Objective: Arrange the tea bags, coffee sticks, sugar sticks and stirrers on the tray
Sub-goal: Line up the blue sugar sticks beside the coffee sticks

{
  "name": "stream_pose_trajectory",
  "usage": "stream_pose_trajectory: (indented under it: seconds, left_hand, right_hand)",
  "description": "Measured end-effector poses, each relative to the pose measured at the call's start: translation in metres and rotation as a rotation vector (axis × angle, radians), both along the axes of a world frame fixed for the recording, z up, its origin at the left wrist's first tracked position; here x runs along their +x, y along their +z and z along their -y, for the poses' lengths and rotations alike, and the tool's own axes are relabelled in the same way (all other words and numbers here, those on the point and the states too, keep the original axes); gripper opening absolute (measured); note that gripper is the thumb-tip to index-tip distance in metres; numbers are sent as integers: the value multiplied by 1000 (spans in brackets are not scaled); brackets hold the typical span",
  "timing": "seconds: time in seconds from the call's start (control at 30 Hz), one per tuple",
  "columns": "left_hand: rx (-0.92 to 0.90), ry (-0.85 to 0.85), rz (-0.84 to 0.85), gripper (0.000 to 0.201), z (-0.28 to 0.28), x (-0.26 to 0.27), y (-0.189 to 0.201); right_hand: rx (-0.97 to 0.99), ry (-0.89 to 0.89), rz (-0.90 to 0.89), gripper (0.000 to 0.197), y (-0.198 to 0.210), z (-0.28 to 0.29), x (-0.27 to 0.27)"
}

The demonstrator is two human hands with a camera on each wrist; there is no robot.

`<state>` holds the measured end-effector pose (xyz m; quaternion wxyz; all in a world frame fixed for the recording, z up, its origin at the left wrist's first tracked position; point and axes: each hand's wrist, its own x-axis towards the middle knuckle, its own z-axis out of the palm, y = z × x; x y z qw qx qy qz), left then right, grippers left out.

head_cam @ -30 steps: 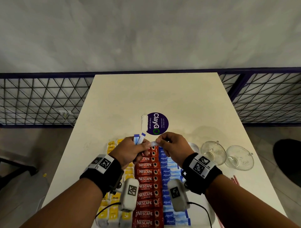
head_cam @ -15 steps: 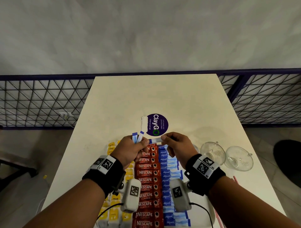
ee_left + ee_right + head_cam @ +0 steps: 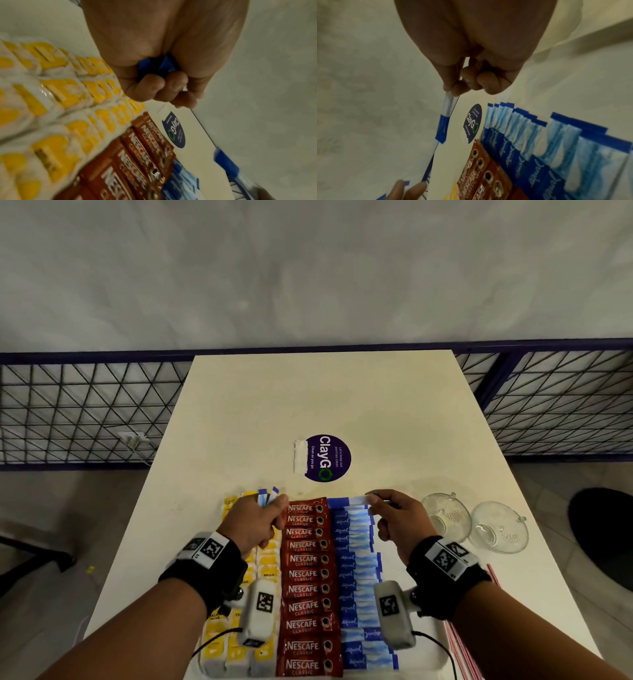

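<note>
On a white tray (image 3: 435, 662) lie three columns: yellow tea bags (image 3: 267, 563), red Nescafe coffee sticks (image 3: 305, 577) and blue Equal sugar sticks (image 3: 356, 570). My left hand (image 3: 255, 520) grips a few blue sugar sticks (image 3: 269, 496) in its fist above the tea bags; their ends stick out past the knuckles, and the left wrist view shows those held sticks (image 3: 154, 67) inside the curled fingers. My right hand (image 3: 394, 515) pinches one sugar stick (image 3: 349, 501) by its end, held crosswise over the far end of the blue column, the pinched stick (image 3: 445, 120) hanging from the fingertips.
Two clear glass cups (image 3: 445, 515) (image 3: 498, 530) stand right of the tray. Red stirrers (image 3: 459, 645) lie along the tray's right edge. A round purple ClayGo sticker (image 3: 327, 457) marks the table (image 3: 342, 398) beyond the tray. A dark mesh railing (image 3: 85, 412) runs behind it.
My hands have drawn apart: the right hand carried one sugar stick rightward to the top of the blue column, while the left hand stayed over the tea bags with its sticks.
</note>
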<state>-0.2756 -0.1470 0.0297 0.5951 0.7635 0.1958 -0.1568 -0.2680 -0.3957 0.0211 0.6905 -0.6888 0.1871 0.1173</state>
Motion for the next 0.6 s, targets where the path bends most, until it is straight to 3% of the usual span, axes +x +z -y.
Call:
stream_pose_trajectory:
  seconds: [0.2,0.27,0.4,0.5,0.6]
  left_hand:
    - [-378,68,-146,44,30,4,20]
    - [-424,95,-176,43,33,8,26]
    - [-494,85,-171,23,37,12,34]
    - [-525,151,-174,28,36,14,32]
    - [-551,172,-132,18,36,14,31]
  right_hand:
    - [-14,155,180,12,18,-13,2]
    - [-5,168,205,16,23,-16,4]
    - [-31,186,237,26,23,-17,5]
    - [-64,206,247,27,24,-15,5]
    - [-94,240,244,30,28,-15,4]
